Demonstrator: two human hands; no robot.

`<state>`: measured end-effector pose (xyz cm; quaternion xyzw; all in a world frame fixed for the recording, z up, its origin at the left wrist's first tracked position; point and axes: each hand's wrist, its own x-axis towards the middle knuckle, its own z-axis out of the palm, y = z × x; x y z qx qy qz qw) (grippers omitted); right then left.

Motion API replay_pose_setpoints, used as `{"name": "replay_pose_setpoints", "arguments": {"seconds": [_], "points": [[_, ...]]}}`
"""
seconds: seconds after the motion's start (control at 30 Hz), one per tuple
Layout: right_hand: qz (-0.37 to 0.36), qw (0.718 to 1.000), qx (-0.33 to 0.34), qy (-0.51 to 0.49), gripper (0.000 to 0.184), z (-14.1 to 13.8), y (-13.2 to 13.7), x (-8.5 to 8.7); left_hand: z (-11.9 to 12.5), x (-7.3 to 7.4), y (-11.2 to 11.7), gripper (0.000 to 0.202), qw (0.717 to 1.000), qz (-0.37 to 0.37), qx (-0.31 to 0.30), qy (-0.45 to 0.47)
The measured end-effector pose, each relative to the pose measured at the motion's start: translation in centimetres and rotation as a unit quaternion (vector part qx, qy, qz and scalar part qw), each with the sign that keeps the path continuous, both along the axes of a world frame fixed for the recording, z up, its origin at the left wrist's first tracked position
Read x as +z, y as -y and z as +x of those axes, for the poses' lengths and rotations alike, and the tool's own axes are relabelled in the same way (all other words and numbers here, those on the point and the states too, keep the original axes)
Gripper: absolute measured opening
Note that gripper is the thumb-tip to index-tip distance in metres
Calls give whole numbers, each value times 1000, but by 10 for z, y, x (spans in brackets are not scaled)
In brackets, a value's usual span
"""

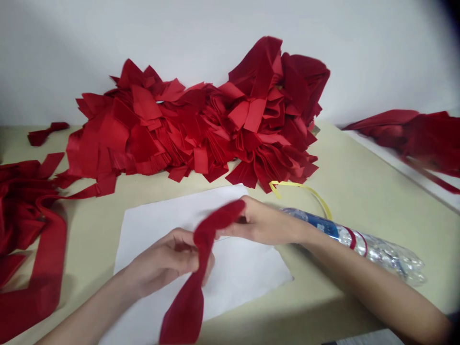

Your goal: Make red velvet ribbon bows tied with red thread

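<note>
A red velvety ribbon strip (pixel 185 302) hangs between my two hands, above a white sheet of paper (pixel 247 282). It is pinched narrow in the middle, where my left hand (pixel 172 258) grips it. My right hand (pixel 257 220) is closed at the strip's upper end, its fingertips partly hidden behind the fabric. A thin dark line, perhaps thread or wire, shows just below the right fingers. Below, the strip widens and runs out of the bottom of the view.
A large heap of folded red ribbon pieces (pixel 201 129) lies along the wall. Longer red ribbon (pixel 50 254) is piled at left. A clear plastic bottle (pixel 381 256) and a yellow strip (pixel 316 194) lie at right. More red fabric (pixel 427 139) rests on a white board at far right.
</note>
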<state>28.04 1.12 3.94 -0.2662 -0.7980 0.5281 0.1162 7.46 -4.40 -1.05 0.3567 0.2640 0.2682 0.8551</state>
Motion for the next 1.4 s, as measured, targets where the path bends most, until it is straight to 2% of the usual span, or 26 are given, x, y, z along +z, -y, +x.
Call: {"name": "replay_pose_setpoints", "arguments": {"seconds": [0.07, 0.13, 0.23, 0.37, 0.43, 0.6, 0.7, 0.77, 0.83, 0.93, 1.0, 1.07, 1.23, 1.3, 1.4], "points": [[-4, 999, 36, 3, 16, 0, 2, 2, 4, 6, 3, 13, 994, 1, -52, -95], [12, 998, 60, 19, 15, -1, 4, 4, 9, 11, 6, 12, 978, 23, -68, -198], [79, 992, 69, 67, 16, -2, 8, 5, 16, 14, 10, 7, 936, 128, -35, -325], [187, 970, 35, 152, 19, -4, 15, 9, 19, 9, 15, 12, 856, 269, 38, -440], [247, 948, 26, 198, 22, -6, 21, 12, 19, 7, 15, 13, 822, 300, 55, -481], [382, 887, 59, 251, 14, -11, 38, 16, 23, 3, 15, 15, 747, 362, 79, -552], [406, 874, 64, 261, 18, -12, 46, 13, 26, 2, 16, 19, 703, 400, 102, -579], [408, 874, 54, 257, 18, -13, 47, 9, 26, 2, 16, 18, 692, 407, 115, -585], [402, 880, 43, 249, 17, -13, 47, 7, 24, 3, 15, 14, 696, 403, 128, -580], [371, 898, 24, 237, 12, -12, 42, 7, 20, 5, 12, 9, 729, 371, 149, -555], [336, 914, 12, 226, 16, -12, 38, 9, 17, 7, 9, 9, 767, 334, 165, -522], [302, 929, -5, 214, 22, -11, 33, 10, 15, 8, 5, 9, 818, 281, 176, -471], [261, 945, -56, 186, 24, -5, 22, 4, 6, 11, -4, 15, 930, 103, 161, -315], [243, 952, -67, 174, 24, -3, 18, 2, 4, 12, -6, 13, 961, 16, 162, -225], [185, 972, -46, 137, 25, 0, 12, 2, 3, 11, -7, 13, 978, -62, 156, -124]]}}
